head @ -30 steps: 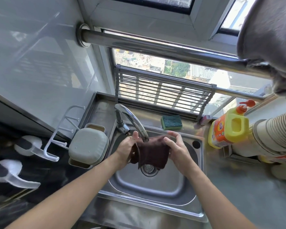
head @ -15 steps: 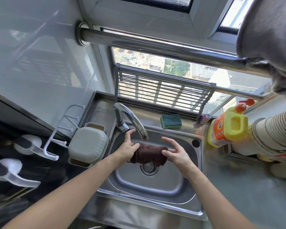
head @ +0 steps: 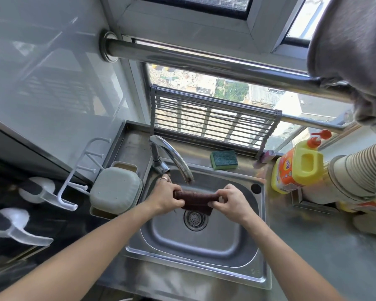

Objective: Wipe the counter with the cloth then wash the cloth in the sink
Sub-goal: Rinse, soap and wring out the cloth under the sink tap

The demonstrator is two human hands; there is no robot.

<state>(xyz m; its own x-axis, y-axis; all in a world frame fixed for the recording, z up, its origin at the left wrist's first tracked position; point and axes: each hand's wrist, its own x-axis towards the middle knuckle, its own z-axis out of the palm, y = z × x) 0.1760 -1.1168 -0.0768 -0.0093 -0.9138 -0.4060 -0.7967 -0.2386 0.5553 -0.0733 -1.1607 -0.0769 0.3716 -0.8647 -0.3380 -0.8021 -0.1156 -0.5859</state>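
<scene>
Dark brown cloth (head: 195,197) rolled into a tight tube over the steel sink (head: 195,240) — gripped at each end, left hand (head: 165,197) and right hand (head: 230,202) fingers clenched round it.

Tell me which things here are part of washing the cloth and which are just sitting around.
In the job: the brown cloth, rolled and gripped at its ends by the left hand and right hand; the sink; the tap.

Lying about: the sponge, detergent bottle, grey container, folding rack.
</scene>
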